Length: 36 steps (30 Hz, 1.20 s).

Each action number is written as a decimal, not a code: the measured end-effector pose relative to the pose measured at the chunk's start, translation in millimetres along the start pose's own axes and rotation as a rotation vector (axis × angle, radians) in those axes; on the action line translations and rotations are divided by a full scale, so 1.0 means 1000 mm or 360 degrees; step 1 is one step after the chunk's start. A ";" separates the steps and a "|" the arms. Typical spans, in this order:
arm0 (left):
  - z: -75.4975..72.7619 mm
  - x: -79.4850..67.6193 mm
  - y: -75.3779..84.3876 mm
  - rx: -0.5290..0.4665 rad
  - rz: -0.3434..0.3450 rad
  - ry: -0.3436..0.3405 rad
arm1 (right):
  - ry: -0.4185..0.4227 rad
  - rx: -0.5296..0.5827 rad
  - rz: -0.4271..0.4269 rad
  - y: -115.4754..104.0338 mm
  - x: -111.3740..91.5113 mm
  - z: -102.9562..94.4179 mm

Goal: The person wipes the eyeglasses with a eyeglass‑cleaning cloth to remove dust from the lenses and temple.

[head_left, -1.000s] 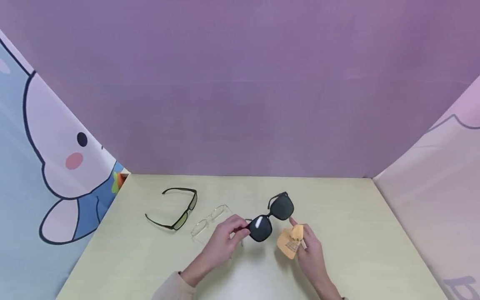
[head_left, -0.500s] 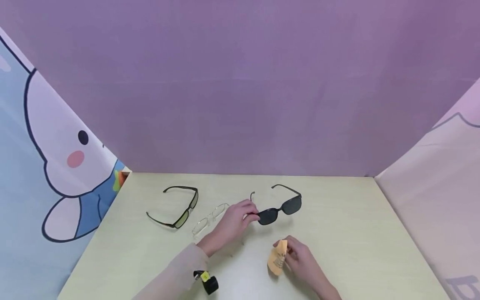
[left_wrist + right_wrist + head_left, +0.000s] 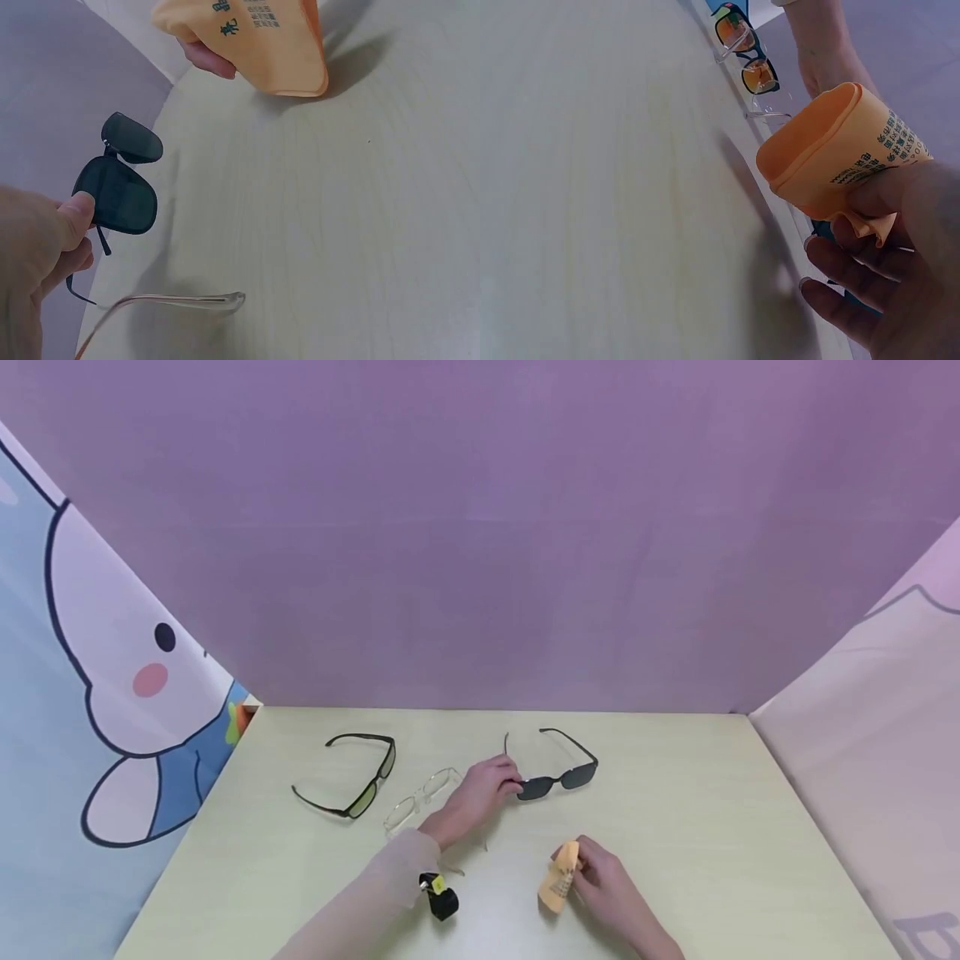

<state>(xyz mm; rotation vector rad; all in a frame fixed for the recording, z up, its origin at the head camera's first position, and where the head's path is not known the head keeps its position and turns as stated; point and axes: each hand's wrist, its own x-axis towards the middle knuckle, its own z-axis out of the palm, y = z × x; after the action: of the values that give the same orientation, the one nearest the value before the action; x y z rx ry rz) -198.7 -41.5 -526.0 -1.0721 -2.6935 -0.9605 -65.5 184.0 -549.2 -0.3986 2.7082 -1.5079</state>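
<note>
Black sunglasses (image 3: 556, 780) with dark lenses and unfolded temples are at the middle of the table; my left hand (image 3: 482, 789) pinches their left end. In the left wrist view the thumb presses near the edge of one lens (image 3: 116, 196). My right hand (image 3: 611, 885) holds an orange printed cleaning cloth (image 3: 559, 878), folded and bunched between thumb and fingers, nearer the front. The right wrist view shows the cloth (image 3: 840, 150) hanging over the table, its other fingers loosely bent. Cloth and sunglasses are apart.
Clear-framed eyeglasses (image 3: 401, 812) lie left of the sunglasses, partly hidden by the left arm. Black-framed glasses with greenish lenses (image 3: 363, 800) lie farther left, temples spread. A purple backdrop (image 3: 480, 568) stands behind the pale table (image 3: 712, 827), with printed cloth walls at both sides.
My left hand has moved the sunglasses back and lower toward the table, tilting their lenses. My right hand has drawn the cloth away from them, toward the front.
</note>
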 end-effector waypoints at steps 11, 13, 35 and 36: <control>0.002 -0.002 0.004 0.0008 -0.0176 -0.0107 | 0.0010 -0.0166 0.0312 -0.004 0.006 0.001; 0.002 -0.002 0.008 0.0052 -0.0208 -0.0139 | 0.0015 -0.0189 0.0361 -0.005 0.007 0.002; -0.024 -0.040 0.026 -0.0044 -0.0340 0.0156 | 0.0105 -0.0307 0.0471 0.000 0.009 -0.003; -0.027 -0.043 0.027 -0.0058 -0.0362 0.0152 | 0.0122 -0.0313 0.0450 0.001 0.008 -0.004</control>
<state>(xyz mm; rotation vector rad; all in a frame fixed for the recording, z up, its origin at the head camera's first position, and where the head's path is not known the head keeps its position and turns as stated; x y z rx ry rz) -152.8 -68.0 -503.3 -0.7149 -2.7715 -1.0681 -74.4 185.7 -546.9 0.0431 2.8312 -1.2144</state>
